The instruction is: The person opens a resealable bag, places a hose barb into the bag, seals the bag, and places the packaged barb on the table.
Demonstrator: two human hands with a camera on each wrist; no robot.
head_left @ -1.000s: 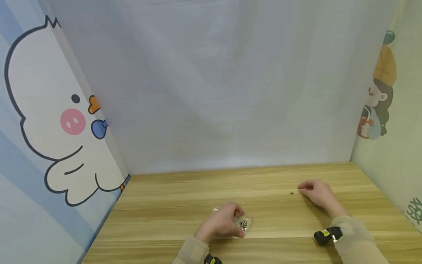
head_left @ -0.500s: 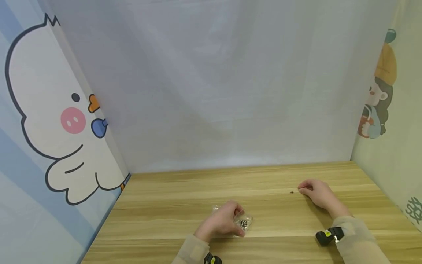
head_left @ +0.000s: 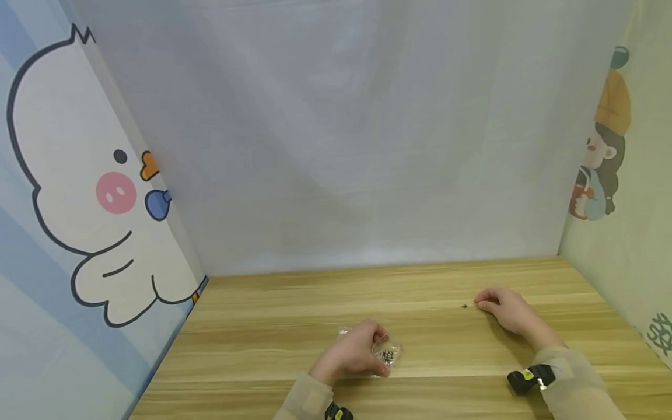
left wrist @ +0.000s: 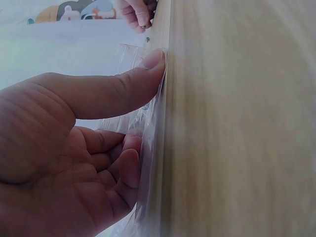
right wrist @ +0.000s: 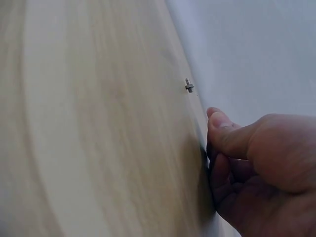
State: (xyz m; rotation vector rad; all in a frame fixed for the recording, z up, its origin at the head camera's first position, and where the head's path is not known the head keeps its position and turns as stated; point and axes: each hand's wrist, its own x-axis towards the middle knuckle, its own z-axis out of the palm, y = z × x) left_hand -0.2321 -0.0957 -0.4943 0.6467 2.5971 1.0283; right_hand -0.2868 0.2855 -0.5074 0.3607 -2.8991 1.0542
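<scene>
My left hand [head_left: 356,349] grips a clear plastic bag [head_left: 395,347] on the table, thumb at its near side and fingers curled at the far side. Several small shiny metal pieces [head_left: 387,356] show through the plastic. Further right, my right hand [head_left: 506,310] is low over the table, with thumb and index fingertips pinched together. A small dark piece [left wrist: 143,27] shows at those fingertips in the left wrist view; they hide most of it. Just left of them, a small metal piece with a wider collar [right wrist: 189,87] stands upright on the table.
The wood-grain table [head_left: 262,326] ends at a pale grey curtain [head_left: 336,146] behind. Printed panels close in both sides, with a white cartoon bird [head_left: 68,175] at left and a cartoon figure [head_left: 604,169] at right. Each wrist carries a black camera strap [head_left: 530,378].
My right forearm and wrist have shifted slightly right and toward me, while the fingertips stay near the standing metal piece. The left hand and the bag have kept their place.
</scene>
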